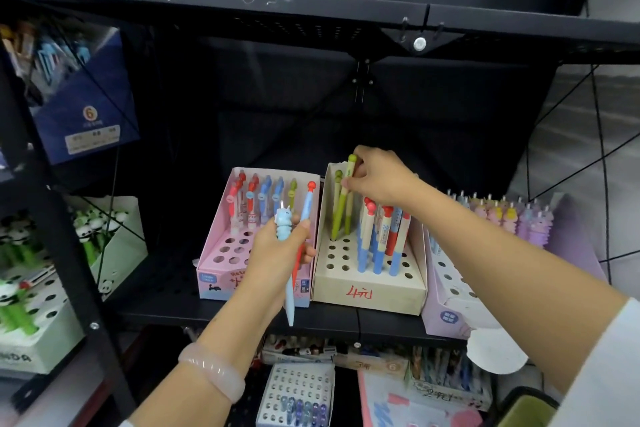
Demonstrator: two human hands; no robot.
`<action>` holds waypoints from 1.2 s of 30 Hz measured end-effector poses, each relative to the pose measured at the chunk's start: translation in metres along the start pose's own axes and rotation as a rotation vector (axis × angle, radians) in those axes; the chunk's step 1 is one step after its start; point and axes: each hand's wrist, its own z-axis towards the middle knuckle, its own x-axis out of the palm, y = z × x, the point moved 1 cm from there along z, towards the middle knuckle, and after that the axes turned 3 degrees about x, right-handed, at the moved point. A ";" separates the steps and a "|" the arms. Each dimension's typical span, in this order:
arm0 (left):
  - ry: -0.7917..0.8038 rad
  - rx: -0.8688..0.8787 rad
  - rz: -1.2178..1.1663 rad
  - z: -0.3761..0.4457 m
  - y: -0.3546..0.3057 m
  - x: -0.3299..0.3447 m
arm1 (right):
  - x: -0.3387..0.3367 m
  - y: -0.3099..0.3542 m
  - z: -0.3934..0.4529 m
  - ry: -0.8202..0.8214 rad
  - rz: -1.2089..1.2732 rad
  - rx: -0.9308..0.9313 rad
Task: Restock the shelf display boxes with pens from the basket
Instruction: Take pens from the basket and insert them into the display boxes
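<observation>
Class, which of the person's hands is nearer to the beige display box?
Right. The right hand is over the beige display box, pinching a green pen; the left hand holds pens before the pink box.

Cut off at nine o'clock: panda pen box (pixel 33 350), its lettering readable only in part. Blurred past reading at ten o'clock: label on the blue box (pixel 91 139). Hidden behind the left hand (pixel 277 253): lower barrels of the pens gripped there, plus front holes of the pink box (pixel 221 279). Clipped at five o'clock: green basket (pixel 530 409). Too dim at six o'clock: lower-shelf boxes (pixel 298 388).
</observation>
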 end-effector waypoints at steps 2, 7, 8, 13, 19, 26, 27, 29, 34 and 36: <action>-0.008 -0.004 -0.001 0.001 0.001 0.001 | 0.001 -0.001 0.001 0.018 -0.002 0.002; 0.005 -0.007 -0.014 -0.001 0.000 0.004 | 0.004 0.005 0.006 0.022 -0.082 0.018; 0.006 -0.005 -0.012 -0.002 -0.001 0.004 | 0.006 0.006 0.006 0.029 -0.102 0.021; -0.003 -0.009 -0.032 -0.005 -0.005 0.002 | 0.009 0.009 0.005 0.184 -0.218 0.048; -0.013 0.029 -0.073 -0.009 -0.015 0.011 | -0.009 0.014 -0.016 -0.074 -0.020 -0.075; 0.112 0.119 -0.142 -0.020 -0.032 0.049 | -0.020 0.015 -0.055 0.003 0.234 -0.101; 0.132 0.126 -0.126 -0.022 -0.033 0.054 | -0.022 0.011 -0.058 -0.014 0.269 -0.081; 0.175 0.123 -0.041 -0.026 -0.033 0.061 | -0.027 0.001 -0.063 -0.098 0.341 -0.041; 0.087 0.038 0.181 -0.035 -0.017 0.057 | -0.051 -0.044 -0.073 -0.384 0.629 0.067; 0.077 -0.027 0.207 -0.036 -0.010 0.055 | -0.048 -0.062 -0.076 -0.435 0.501 0.087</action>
